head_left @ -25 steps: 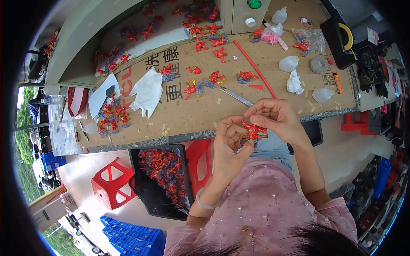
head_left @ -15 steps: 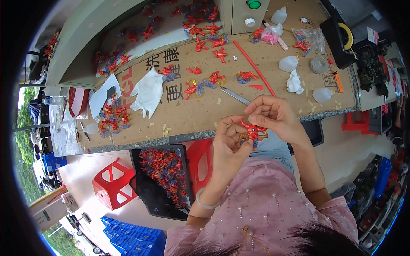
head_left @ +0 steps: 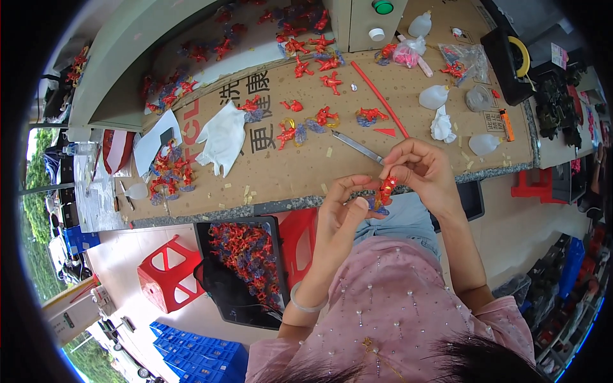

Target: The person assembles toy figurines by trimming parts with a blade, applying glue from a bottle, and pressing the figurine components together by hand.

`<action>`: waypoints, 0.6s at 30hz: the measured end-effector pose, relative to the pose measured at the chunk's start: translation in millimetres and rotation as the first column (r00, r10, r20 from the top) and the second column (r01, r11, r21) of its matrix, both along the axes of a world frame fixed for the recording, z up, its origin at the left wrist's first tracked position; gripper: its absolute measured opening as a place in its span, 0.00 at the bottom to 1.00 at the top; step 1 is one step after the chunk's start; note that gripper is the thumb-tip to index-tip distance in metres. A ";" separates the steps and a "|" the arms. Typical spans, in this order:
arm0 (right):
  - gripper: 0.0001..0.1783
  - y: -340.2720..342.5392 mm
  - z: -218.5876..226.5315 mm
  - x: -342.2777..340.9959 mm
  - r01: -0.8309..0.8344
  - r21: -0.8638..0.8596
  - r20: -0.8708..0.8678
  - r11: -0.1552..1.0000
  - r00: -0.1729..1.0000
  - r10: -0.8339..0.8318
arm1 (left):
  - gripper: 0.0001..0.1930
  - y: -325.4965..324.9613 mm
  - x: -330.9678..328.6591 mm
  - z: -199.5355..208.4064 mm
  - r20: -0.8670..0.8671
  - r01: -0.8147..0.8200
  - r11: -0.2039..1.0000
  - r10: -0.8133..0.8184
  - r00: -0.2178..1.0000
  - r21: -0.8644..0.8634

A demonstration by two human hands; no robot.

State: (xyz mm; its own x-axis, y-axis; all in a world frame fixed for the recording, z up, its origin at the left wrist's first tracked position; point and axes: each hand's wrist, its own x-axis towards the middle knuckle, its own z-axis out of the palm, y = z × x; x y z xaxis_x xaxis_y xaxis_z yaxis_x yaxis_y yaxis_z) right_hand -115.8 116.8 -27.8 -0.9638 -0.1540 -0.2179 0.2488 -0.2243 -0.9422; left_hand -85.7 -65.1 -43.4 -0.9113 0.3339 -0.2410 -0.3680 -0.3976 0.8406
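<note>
Between my two hands, just off the table's front edge, is a small red toy figure (head_left: 387,189) with a translucent purple-blue base (head_left: 378,207). My left hand (head_left: 345,207) pinches the base and lower part between thumb and fingers. The thumb and fingertips of my right hand (head_left: 418,172) close on the figure's upper end; exactly which part they grip is hidden. A silver craft knife (head_left: 357,147) lies on the table right behind my hands. Beyond it are more red figures (head_left: 327,117), some with blue bases and yellow rings.
A white glove (head_left: 221,139) and a pile of figures (head_left: 171,172) occupy the table's left. Right are a red rod (head_left: 380,99), squeeze bottles (head_left: 434,96), crumpled tissue (head_left: 442,125) and an orange cutter (head_left: 506,125). Below stand a black crate (head_left: 281,268) full of figures and a red stool (head_left: 167,274).
The red figure has been turned in my fingers, from facing up to a more sideways pose. My right hand has shifted slightly right, and the left thumb has moved.
</note>
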 end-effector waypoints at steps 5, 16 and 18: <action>0.07 -2.5 -0.5 0.4 -0.019 0.062 -0.011 0.998 1.000 0.019 | 0.23 -1.0 -2.8 0.1 0.003 0.045 0.995 -0.045 0.999 -0.089; 0.07 -6.1 -3.4 0.1 -0.034 0.079 -0.026 0.996 0.999 0.036 | 0.20 -1.4 -4.5 -1.3 0.057 0.063 0.997 -0.061 0.997 -0.039; 0.07 -6.6 -1.5 0.4 -0.032 0.072 -0.012 0.997 0.999 0.032 | 0.20 -1.2 -4.5 0.5 0.066 0.061 0.998 -0.058 0.996 -0.030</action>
State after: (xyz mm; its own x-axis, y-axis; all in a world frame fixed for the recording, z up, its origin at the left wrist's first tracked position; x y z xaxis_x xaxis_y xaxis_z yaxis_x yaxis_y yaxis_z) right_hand -115.4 110.2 -29.3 -0.9613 -0.1692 -0.2172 0.2427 -0.1482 -0.9587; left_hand -90.3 -66.3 -42.9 -0.8722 0.3782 -0.3102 -0.4441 -0.3466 0.8262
